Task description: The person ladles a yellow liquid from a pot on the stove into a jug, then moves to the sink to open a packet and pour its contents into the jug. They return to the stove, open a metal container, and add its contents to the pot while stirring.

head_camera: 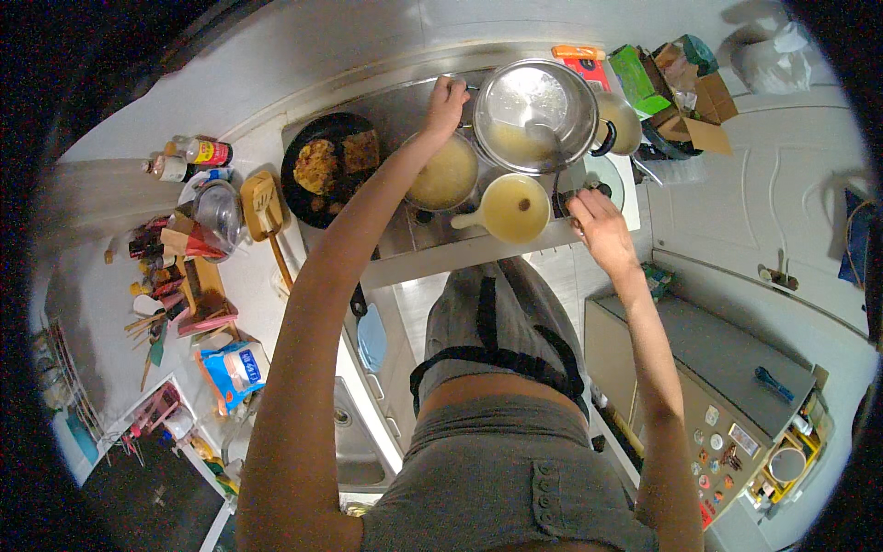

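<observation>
My left hand [445, 107] is closed around the left side handle of a large stainless-steel pot [537, 114] at the back of the stove. A ladle [545, 134] rests in this pot, its dark handle hanging over the near rim. Beside that handle's end is my right hand [600, 224], fingers bent; whether they grip it is unclear. A glass lid [612, 172] with a black knob lies just beyond. Before me stand a pale long-handled saucepan [514, 210] of yellowish liquid and a round pan of cloudy liquid [445, 172]. A black frying pan [331, 169] holds browned food pieces.
A wooden board or rest with a slotted turner [262, 200], bottles [210, 152], a clear bowl [217, 214] and a blue packet [234, 372] crowd the left counter. Another pot [617, 124] and an open cardboard box [710, 103] are at the right. A sink [359, 441] lies lower left.
</observation>
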The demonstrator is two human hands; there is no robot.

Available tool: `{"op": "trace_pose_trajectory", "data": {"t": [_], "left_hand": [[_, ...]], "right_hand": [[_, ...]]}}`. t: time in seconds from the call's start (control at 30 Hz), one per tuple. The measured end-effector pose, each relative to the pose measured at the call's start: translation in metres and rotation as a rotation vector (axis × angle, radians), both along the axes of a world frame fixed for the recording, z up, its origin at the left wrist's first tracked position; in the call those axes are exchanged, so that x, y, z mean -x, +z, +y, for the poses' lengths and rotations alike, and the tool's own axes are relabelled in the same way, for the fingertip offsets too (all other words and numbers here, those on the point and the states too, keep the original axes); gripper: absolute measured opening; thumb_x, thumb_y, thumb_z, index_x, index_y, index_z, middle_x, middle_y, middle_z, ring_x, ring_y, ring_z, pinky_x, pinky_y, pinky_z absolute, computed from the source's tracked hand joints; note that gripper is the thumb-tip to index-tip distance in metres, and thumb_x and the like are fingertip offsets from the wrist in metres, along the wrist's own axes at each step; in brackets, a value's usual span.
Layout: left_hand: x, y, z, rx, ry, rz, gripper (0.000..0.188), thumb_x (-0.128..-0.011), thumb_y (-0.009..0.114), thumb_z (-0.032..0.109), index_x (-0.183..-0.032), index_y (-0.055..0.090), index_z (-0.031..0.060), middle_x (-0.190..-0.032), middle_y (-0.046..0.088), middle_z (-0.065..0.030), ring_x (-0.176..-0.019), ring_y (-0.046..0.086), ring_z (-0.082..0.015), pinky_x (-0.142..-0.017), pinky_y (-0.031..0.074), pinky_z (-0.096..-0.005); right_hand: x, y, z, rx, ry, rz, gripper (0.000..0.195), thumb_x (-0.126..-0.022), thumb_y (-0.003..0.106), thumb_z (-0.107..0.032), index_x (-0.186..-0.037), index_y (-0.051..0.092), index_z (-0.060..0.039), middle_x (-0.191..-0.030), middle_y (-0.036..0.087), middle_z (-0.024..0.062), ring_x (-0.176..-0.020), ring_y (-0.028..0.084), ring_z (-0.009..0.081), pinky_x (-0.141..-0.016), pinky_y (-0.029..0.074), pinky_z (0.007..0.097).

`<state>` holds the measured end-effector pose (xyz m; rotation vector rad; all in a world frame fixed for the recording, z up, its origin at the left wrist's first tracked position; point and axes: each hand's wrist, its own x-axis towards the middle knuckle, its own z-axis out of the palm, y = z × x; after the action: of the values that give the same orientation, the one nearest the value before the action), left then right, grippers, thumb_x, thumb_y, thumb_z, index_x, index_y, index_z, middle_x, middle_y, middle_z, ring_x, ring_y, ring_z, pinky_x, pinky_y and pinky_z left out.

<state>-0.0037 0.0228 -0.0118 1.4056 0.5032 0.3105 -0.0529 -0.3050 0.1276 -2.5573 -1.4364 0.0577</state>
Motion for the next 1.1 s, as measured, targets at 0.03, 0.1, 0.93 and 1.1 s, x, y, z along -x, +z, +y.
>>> {"op": "trace_pose_trajectory", "data": {"t": [0.03, 0.1, 0.93, 1.1], "left_hand": [[0.000, -0.002, 0.002, -0.014, -0.011, -0.013, 0.025, -0.096, 0.051, 0.030, -0.100, 0.053, 0.0055, -0.090, 0.054, -0.0038, -0.082, 0.054, -0.0159, -0.078, 0.042, -0.0303], [0.001, -0.004, 0.007, -0.041, -0.034, -0.039, 0.025, -0.096, 0.051, 0.030, -0.099, 0.052, 0.0056, -0.089, 0.054, -0.0040, -0.081, 0.055, -0.0161, -0.076, 0.043, -0.0304], [-0.017, -0.007, 0.025, -0.268, -0.072, 0.088, 0.037, -0.097, 0.050, 0.036, -0.092, 0.050, 0.0000, -0.082, 0.061, -0.0096, -0.076, 0.057, -0.0185, -0.073, 0.046, -0.0349], [-0.022, -0.005, 0.026, -0.318, -0.063, 0.062, 0.038, -0.097, 0.050, 0.036, -0.091, 0.051, -0.0007, -0.081, 0.061, -0.0102, -0.077, 0.058, -0.0196, -0.074, 0.047, -0.0356]], "right_hand": [[0.004, -0.006, 0.003, -0.025, -0.014, 0.024, 0.034, -0.072, 0.071, -0.008, -0.102, 0.056, -0.0065, -0.102, 0.058, 0.0120, -0.101, 0.058, 0.0320, -0.089, 0.049, 0.0431], [0.009, -0.019, 0.010, -0.135, -0.094, 0.090, 0.026, -0.077, 0.067, -0.007, -0.100, 0.054, -0.0037, -0.101, 0.058, 0.0158, -0.099, 0.058, 0.0352, -0.086, 0.048, 0.0459], [-0.006, -0.030, 0.028, -0.868, -0.692, 0.708, 0.030, -0.106, 0.034, -0.028, -0.092, 0.048, -0.0052, -0.081, 0.061, 0.0079, -0.072, 0.054, 0.0126, -0.068, 0.045, 0.0288], [-0.005, -0.017, 0.023, -0.548, -0.453, 0.412, 0.008, -0.095, 0.051, -0.011, -0.096, 0.050, -0.0026, -0.085, 0.055, 0.0115, -0.077, 0.056, 0.0270, -0.071, 0.047, 0.0383]]}}
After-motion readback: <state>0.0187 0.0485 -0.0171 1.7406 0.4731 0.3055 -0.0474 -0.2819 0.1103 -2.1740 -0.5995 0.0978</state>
